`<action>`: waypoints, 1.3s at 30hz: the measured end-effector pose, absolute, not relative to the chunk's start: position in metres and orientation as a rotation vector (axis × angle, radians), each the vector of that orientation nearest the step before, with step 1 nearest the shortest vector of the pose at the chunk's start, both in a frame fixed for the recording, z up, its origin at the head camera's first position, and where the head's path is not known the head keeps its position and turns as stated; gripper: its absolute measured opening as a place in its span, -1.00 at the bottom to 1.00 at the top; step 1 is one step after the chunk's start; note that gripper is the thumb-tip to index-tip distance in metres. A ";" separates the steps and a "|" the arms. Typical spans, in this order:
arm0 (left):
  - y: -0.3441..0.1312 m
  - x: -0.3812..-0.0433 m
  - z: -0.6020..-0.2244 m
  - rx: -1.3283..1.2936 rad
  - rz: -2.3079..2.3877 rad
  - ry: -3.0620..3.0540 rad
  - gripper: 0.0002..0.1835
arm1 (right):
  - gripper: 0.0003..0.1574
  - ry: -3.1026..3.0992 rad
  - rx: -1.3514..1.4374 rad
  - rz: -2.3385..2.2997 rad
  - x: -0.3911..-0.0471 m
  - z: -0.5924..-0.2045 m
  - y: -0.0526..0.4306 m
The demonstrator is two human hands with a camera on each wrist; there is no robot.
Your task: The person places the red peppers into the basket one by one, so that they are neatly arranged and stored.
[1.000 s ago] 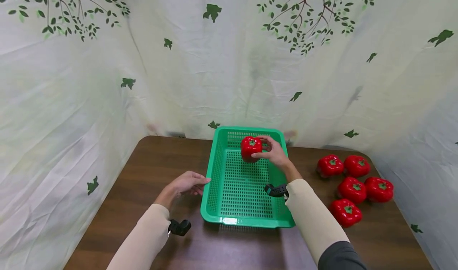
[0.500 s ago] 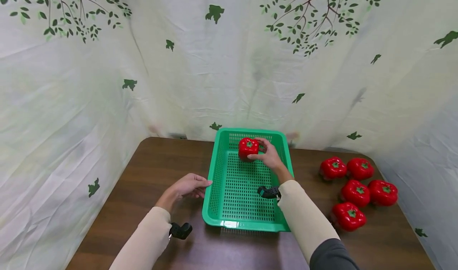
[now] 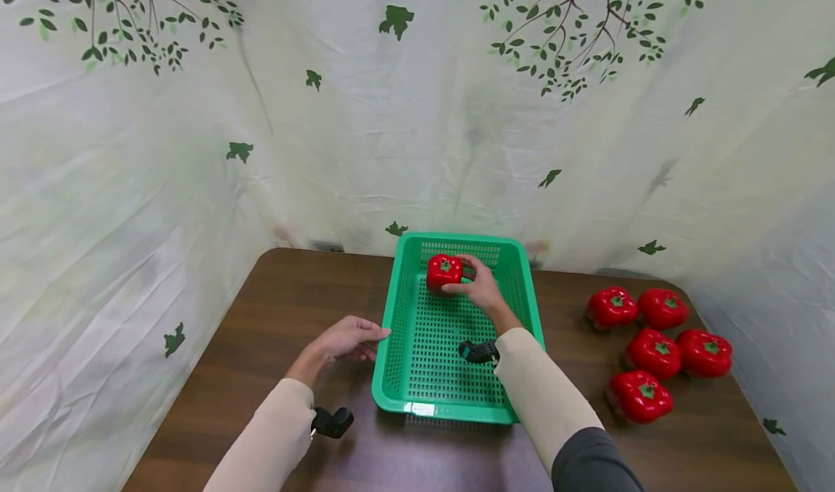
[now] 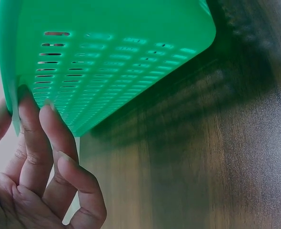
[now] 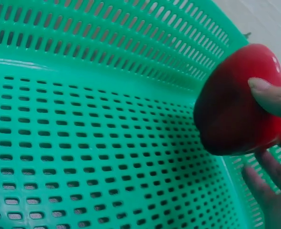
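Left of the desk (image 3: 293, 289) and behind its far edge, a pale curtain (image 3: 365, 144) printed with green leaves and branches. Over the near edge, left of the middle, a cream sleeve (image 3: 264, 434) with a black wrist device (image 3: 333, 422). Pinching the left rim of a green basket (image 3: 470, 414) with the left hand (image 3: 348, 338): thumb above the rim, forefinger under it, remaining fingers loosely bent beside the slotted wall in the left wrist view.

Midway along the desk and reaching up to its far edge, the basket, longer from near to far than across. In its far half, left of its centre line, a glossy red bell pepper (image 3: 442, 271), upright with the green stem on top. Hard to tell whether touching the basket floor. Gripping this pepper from its right side with the right hand (image 3: 481, 289), thumb on the near face, fingers around the far side. Below that hand, another black wrist device (image 3: 479, 351) and a cream sleeve (image 3: 541, 398) with a dark grey upper part, over the basket's right rim.

Farther right, five red bell peppers on the desk: two side by side near the far right corner (image 3: 612, 307) (image 3: 662, 308), one nearest the near edge (image 3: 640, 396), one in the middle (image 3: 654, 353), one closest to the right edge (image 3: 704, 353).
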State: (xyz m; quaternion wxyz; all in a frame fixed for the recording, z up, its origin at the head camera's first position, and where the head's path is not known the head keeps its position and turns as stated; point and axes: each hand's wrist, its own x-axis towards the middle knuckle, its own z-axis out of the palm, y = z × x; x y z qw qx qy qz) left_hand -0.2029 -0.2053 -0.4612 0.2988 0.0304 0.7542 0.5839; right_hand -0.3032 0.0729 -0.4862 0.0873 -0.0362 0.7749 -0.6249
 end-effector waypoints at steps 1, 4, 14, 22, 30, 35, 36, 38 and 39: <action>-0.205 -0.203 -0.460 0.080 1.551 2.002 -0.62 | -0.13 2.325 -0.091 -1.853 -0.304 -0.487 0.071; -0.204 -0.204 -0.460 0.067 1.548 2.006 -0.62 | -0.11 2.359 -0.051 -1.842 -0.306 -0.489 0.068; -0.202 -0.204 -0.461 0.041 1.523 2.026 -0.64 | -0.08 2.372 -0.049 -1.838 -0.312 -0.499 0.057; -0.200 -0.203 -0.461 0.040 1.534 2.030 -0.65 | -0.08 2.374 -0.092 -1.814 -0.315 -0.503 0.051; -0.201 -0.201 -0.459 0.026 1.533 2.040 -0.64 | -0.08 2.362 -0.069 -1.815 -0.319 -0.503 0.045; -0.202 -0.200 -0.458 0.019 1.532 2.050 -0.62 | -0.09 2.325 -0.086 -1.827 -0.322 -0.503 0.041; -0.203 -0.200 -0.458 0.019 1.532 2.051 -0.62 | -0.09 2.326 -0.088 -1.821 -0.322 -0.502 0.040; -0.203 -0.200 -0.458 0.025 1.532 2.052 -0.62 | -0.09 2.322 -0.088 -1.819 -0.322 -0.501 0.038; -0.204 -0.200 -0.459 0.027 1.532 2.050 -0.62 | -0.09 2.321 -0.088 -1.816 -0.322 -0.501 0.037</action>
